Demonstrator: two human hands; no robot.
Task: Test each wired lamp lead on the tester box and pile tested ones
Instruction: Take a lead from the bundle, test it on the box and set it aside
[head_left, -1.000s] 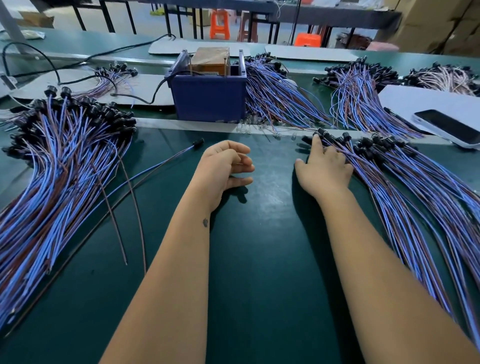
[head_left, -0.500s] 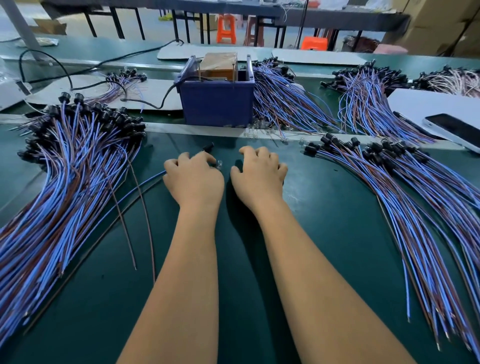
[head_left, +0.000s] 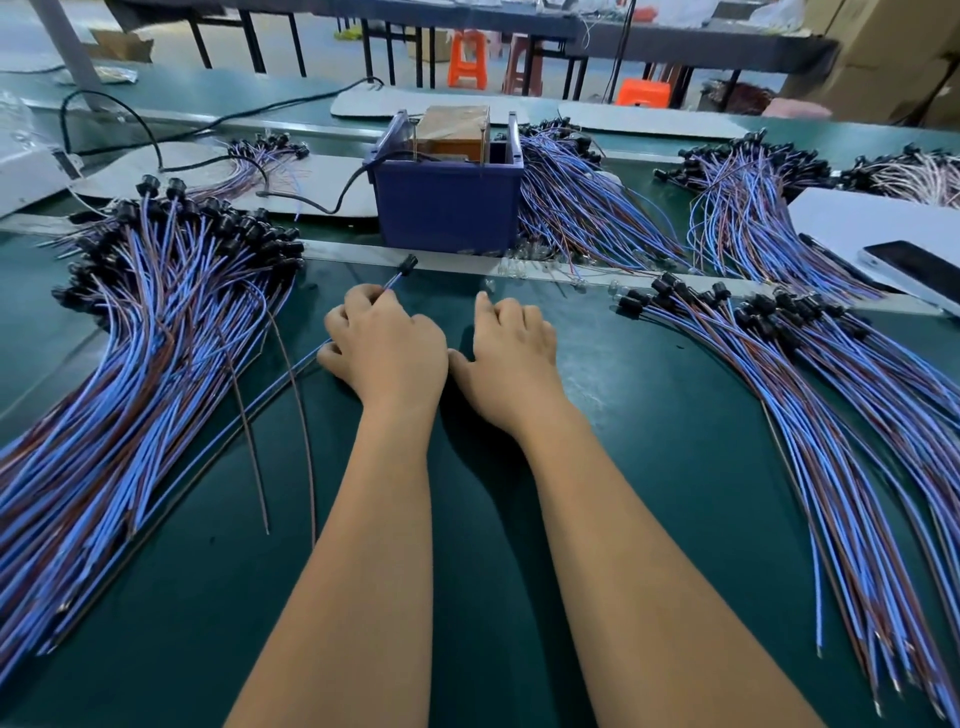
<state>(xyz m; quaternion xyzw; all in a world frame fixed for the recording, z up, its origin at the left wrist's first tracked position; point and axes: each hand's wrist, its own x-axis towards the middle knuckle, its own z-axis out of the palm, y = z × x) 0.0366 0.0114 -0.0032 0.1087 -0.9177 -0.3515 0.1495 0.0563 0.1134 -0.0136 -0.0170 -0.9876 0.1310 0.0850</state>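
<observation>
No readable labels anywhere. My left hand (head_left: 387, 345) pinches one lamp lead (head_left: 396, 278) in curled fingers, its black socket pointing at the blue tester box (head_left: 447, 208) just beyond. Right hand (head_left: 511, 353) lies beside it on the table (head_left: 649, 441), fingers bent; whether they hold anything, can't tell. Lead piles left (head_left: 130, 364) and right (head_left: 831, 395), bare green strip between.
</observation>
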